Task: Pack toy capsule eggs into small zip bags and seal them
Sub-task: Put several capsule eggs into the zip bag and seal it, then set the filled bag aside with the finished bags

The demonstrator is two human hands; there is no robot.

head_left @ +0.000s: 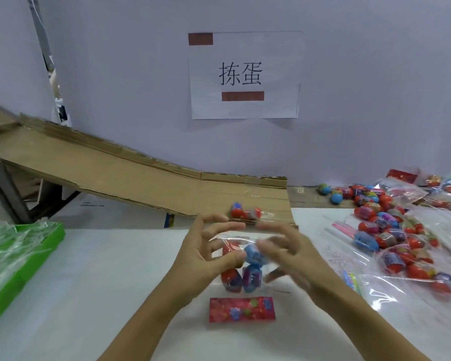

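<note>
Both hands' fingers (pixel 219 256) pinch a clear zip bag (pixel 241 261) holding red and blue eggs (pixel 253 254).

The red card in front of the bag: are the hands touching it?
Apart. The head view shows bare table between the red card and both hands.

Bare white table (pixel 102 295) lay open at left and front. A cardboard ramp (pixel 141 175) blocked the back, a green box (pixel 24 256) the far left, piled toy eggs (pixel 391 230) the right.

Head camera looks down, close over table (pixel 89 295)
</note>
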